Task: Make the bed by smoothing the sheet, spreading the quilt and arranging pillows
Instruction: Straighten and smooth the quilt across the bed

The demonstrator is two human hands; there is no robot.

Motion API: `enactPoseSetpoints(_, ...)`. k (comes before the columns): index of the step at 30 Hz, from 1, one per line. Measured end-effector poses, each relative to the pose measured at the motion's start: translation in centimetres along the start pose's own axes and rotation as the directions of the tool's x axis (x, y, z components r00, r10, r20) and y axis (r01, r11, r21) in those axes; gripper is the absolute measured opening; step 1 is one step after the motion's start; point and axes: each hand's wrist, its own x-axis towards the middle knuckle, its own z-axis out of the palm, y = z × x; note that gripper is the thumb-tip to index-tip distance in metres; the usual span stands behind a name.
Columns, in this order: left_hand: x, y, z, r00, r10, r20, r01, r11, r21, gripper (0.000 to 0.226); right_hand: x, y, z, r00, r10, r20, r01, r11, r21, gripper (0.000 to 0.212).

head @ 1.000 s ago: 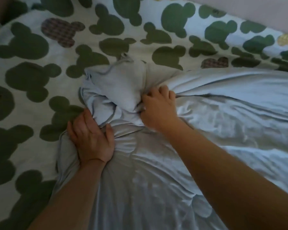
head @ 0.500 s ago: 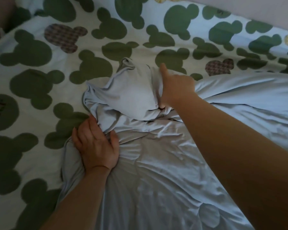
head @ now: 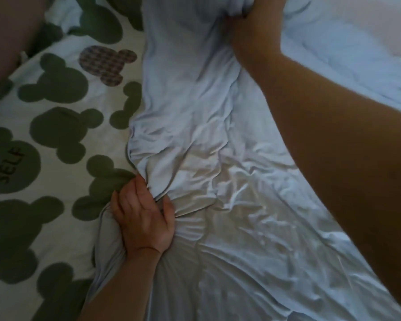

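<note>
A pale pinkish wall (head: pixel 380 17) fills the far right corner.

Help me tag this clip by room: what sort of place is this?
Probably a bedroom. A white sheet printed with dark green mouse-head shapes covers the surface, and a crumpled pale blue satiny quilt lies on it, gripped by the left hand and right hand.
</note>
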Motion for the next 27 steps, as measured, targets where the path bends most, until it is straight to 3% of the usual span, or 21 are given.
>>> enactPoseSetpoints(2, -0.1, 0.0, 0.0, 1.000, 0.004, -0.005, -0.004, 1.000, 0.003, 0.065, 1.8, 0.6, 1.5, 0.977, -0.077, 0.199, 0.106, 0.985, -0.136, 0.019)
enactPoseSetpoints(3, 0.0, 0.0, 0.1, 1.000, 0.004, -0.005, -0.004, 1.000, 0.002, 0.066, 1.7, 1.8, 2.4, 0.920, -0.098, 0.379, 0.191, 0.958, -0.215, 0.006)
enactPoseSetpoints(5, 0.1, 0.0, 0.1, 1.000, -0.004, 0.003, 0.004, 1.000, 0.004, 0.068, -0.6, 4.5, 3.0, 0.775, -0.011, 0.632, 0.255, 0.920, -0.297, 0.045)
enactPoseSetpoints(6, 0.1, 0.0, 0.2, 1.000, -0.008, 0.010, 0.008, 1.000, 0.008, 0.068, -2.6, 5.6, 2.9, 0.756, 0.037, 0.654, 0.216, 0.929, -0.302, 0.053)
enactPoseSetpoints(9, 0.1, 0.0, 0.2, 1.000, -0.002, 0.019, 0.002, 1.000, 0.004, 0.068, -9.2, 7.7, 2.1, 0.799, 0.067, 0.598, 0.121, 0.956, -0.268, 0.054)
enactPoseSetpoints(12, 0.0, -0.1, 0.4, 1.000, -0.007, 0.030, 0.007, 1.000, 0.006, 0.069, -15.1, 8.3, 0.9, 0.848, 0.211, 0.487, -0.028, 0.934, -0.356, 0.051)
enactPoseSetpoints(16, 0.0, -0.1, 0.5, 1.000, -0.006, 0.014, 0.006, 1.000, 0.005, 0.070, -20.2, 6.1, -0.6, 0.906, 0.202, 0.372, -0.016, 0.895, -0.447, 0.057)
enactPoseSetpoints(21, 0.0, -0.2, 0.5, 0.999, -0.020, 0.025, 0.020, 1.000, -0.016, 0.073, -24.2, 6.7, 0.9, 0.809, 0.296, 0.508, 0.064, 0.814, -0.577, 0.082)
enactPoseSetpoints(27, 0.3, -0.1, 0.5, 0.998, -0.053, 0.044, 0.055, 0.997, -0.062, 0.076, -24.2, 8.9, 2.7, 0.845, 0.230, 0.483, 0.080, 0.838, -0.540, 0.078)
